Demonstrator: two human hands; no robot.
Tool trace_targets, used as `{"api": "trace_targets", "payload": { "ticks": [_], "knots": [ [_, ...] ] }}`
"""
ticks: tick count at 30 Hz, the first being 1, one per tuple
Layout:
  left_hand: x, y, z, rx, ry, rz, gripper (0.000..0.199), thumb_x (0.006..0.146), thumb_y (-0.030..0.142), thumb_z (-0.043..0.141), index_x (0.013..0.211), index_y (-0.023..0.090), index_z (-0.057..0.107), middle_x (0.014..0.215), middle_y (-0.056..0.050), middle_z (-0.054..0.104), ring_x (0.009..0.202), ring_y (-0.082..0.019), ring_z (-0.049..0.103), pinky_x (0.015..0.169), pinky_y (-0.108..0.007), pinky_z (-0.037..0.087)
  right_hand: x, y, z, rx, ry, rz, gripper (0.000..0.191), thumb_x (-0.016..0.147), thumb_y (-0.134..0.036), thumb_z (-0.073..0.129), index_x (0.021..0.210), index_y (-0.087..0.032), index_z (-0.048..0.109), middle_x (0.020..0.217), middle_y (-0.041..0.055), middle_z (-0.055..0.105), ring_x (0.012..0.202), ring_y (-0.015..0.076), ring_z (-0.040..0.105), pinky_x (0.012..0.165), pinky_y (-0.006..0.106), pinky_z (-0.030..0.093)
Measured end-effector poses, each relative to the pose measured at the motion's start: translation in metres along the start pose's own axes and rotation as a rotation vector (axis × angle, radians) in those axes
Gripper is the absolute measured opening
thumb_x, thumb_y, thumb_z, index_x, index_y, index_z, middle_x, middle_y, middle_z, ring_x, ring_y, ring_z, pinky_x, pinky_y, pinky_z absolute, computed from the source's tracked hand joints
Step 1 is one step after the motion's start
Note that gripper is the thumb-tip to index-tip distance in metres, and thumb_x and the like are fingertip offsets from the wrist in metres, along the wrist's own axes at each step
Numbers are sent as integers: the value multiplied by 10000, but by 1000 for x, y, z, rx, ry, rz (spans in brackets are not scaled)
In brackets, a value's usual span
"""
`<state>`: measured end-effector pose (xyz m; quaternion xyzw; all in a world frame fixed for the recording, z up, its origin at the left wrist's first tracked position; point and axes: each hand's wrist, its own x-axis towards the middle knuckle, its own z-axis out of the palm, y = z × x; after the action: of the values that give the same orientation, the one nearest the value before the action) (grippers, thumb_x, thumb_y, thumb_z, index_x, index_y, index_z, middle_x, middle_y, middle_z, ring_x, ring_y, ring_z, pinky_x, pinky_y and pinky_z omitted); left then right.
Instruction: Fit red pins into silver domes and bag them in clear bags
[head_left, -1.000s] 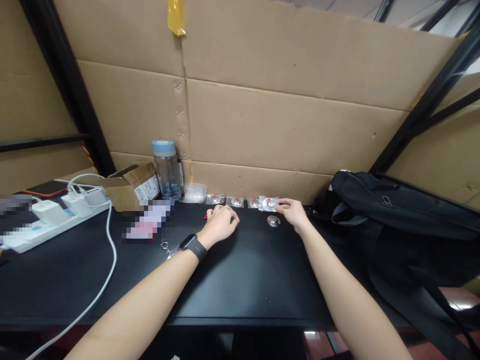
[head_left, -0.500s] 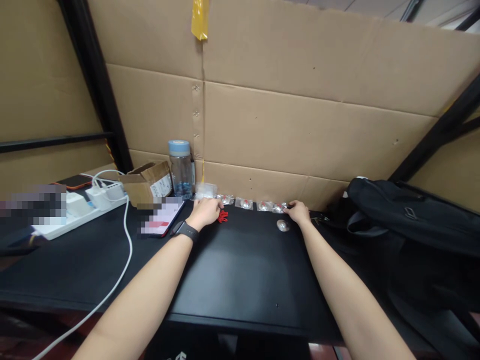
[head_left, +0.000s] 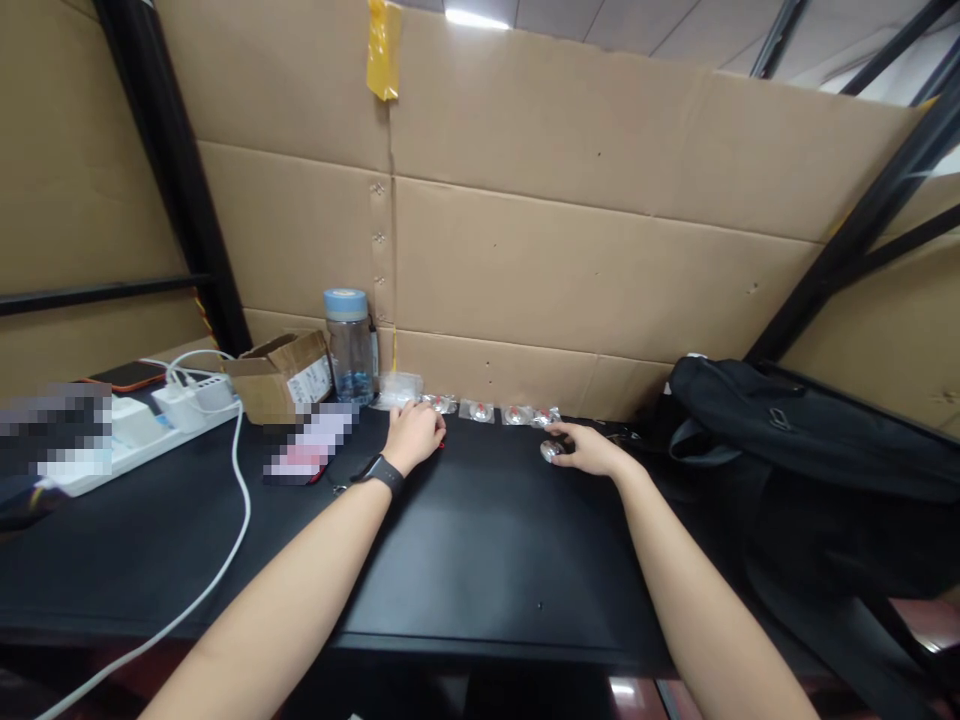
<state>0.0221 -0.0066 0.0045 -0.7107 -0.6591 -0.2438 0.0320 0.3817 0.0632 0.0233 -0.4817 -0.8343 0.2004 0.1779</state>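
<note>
My left hand [head_left: 415,437], with a dark watch [head_left: 382,474] on the wrist, rests at the back of the black table, fingers curled down. Only a bit of red cord [head_left: 442,444] peeks out beneath its fingertips; the rest is hidden under the hand. At the right, my right hand [head_left: 591,449] reaches around a shiny round disc [head_left: 552,452] lying on the table. Its thumb touches the disc's edge while the index finger stays apart above it. Beyond the hands, several small clear packets [head_left: 477,411] with round, red-marked contents line the cardboard wall.
A blue-lidded bottle [head_left: 351,350], an open cardboard box [head_left: 281,378] and a phone [head_left: 311,445] stand or lie left. Further left is a white power strip [head_left: 142,440] with a trailing cable [head_left: 244,500]. A black backpack [head_left: 810,440] fills the right side.
My right hand has left the rightmost packet and come nearer, to the round disc. My left hand has moved over the red cord, which lay beside its fingers before. The view has shifted slightly.
</note>
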Motion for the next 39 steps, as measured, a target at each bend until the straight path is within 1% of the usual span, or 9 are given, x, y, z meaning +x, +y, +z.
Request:
{"api": "trace_targets", "payload": {
  "ticks": [3,6,16,20,26,29,32,35,39],
  "knots": [
    [0,3,-1,-3,23,0,189,855,247,567,768,231,734,1016,-100,703,1077,-323,547,941,-475,339,-6,3,7,44,61,-1,554,682,-280,806,1217,-201,688,1149,101,723,973,252,692,896,356,516],
    [-1,4,-1,0,36,7,194,874,260,544,780,229,712,1025,-95,701,1077,-314,552,941,-461,334,-7,3,9,9,52,-27,553,661,-253,818,1200,-216,697,1133,87,728,954,244,692,883,340,513],
    [0,21,-10,-118,125,-64,198,1001,309,399,1004,245,586,999,-47,736,1016,-254,626,911,-411,307,-7,-3,15,-72,71,-77,336,729,-201,738,1063,-236,740,1048,61,744,882,204,688,819,286,504],
    [0,25,-15,-225,127,-92,165,981,308,447,1000,244,597,953,-24,753,994,-239,660,930,-411,316,-10,-5,14,-48,105,-73,370,722,-201,736,1090,-238,728,1027,59,740,862,198,677,801,278,497],
    [-5,37,-17,-374,69,-12,133,905,341,590,924,254,689,1015,-11,760,975,-231,679,930,-402,402,-12,-10,11,-46,191,-24,439,621,-202,786,1053,-244,722,972,38,735,758,173,661,752,264,501],
    [-7,44,-13,-527,39,45,146,871,358,647,955,263,719,1021,-11,768,968,-218,694,920,-366,463,-13,-22,13,71,255,-88,456,608,-206,775,1057,-227,704,964,34,731,743,165,659,740,267,518],
    [-8,49,-9,-665,17,79,207,851,368,678,1007,247,740,1006,-30,777,955,-213,711,920,-338,501,-14,-43,19,314,263,-153,458,638,-217,751,1088,-214,664,1047,52,711,797,167,677,702,258,537],
    [-10,55,-9,-702,-3,110,185,858,377,672,930,233,764,987,-31,781,937,-215,715,903,-325,519,-16,-67,29,529,266,-178,431,657,-226,756,1071,-210,636,1126,75,686,899,193,696,680,251,546],
    [-14,64,-12,-692,29,163,193,880,386,648,904,239,771,995,-30,774,953,-226,702,939,-348,507,-19,-96,43,765,272,-202,438,674,-255,783,1075,-227,609,1182,81,671,984,212,702,720,268,567]
  ]
}}
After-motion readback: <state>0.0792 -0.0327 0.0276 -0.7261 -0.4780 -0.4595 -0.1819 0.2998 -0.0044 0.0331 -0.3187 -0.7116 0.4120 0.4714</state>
